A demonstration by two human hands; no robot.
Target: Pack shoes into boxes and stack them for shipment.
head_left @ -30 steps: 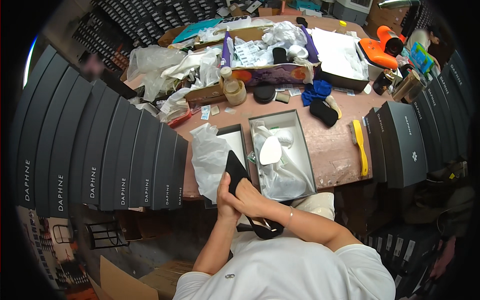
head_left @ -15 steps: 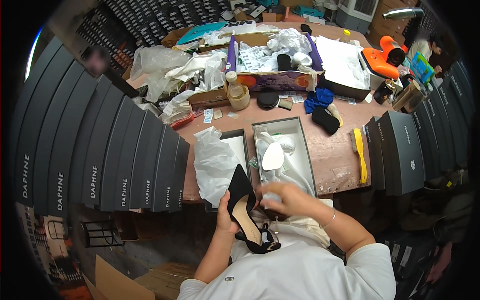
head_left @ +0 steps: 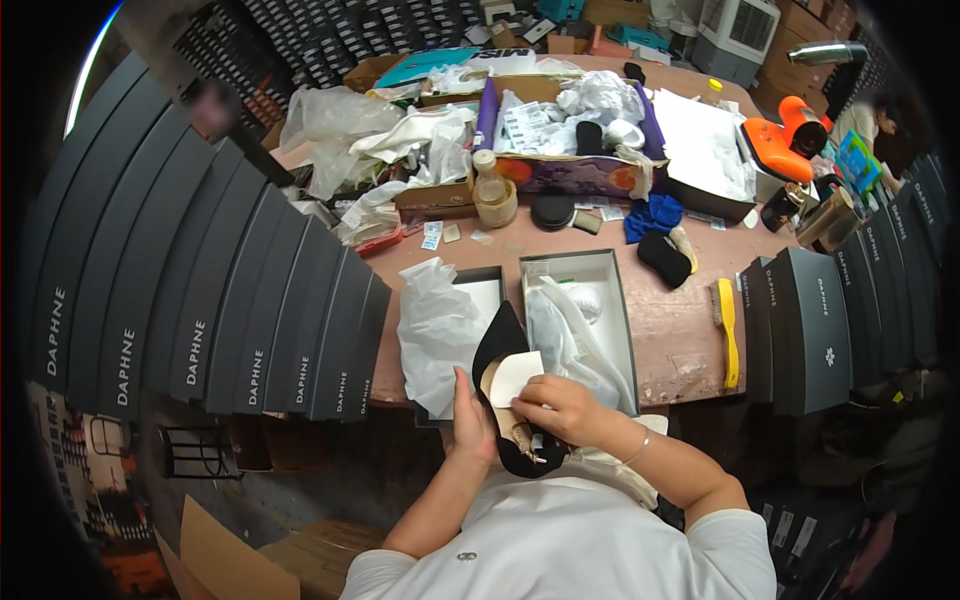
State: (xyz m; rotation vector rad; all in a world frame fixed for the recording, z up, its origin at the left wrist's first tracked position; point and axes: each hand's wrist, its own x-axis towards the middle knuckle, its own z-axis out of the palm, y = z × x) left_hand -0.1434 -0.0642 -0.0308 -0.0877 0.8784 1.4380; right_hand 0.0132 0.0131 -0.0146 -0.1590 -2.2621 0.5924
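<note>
Where I see the black shoe (head_left: 499, 338): between both hands, toe toward the open boxes (head_left: 611, 300)
Left hand (head_left: 474, 424): holding the shoe's side, fingers hidden
Right hand (head_left: 563, 408): pinching an off-white piece (head_left: 516, 374) over it

The head-worn fisheye camera is looking down and forward from above the near side of the table (head_left: 677, 335), sitting close to its front edge and reaching beyond its far edge.
</note>
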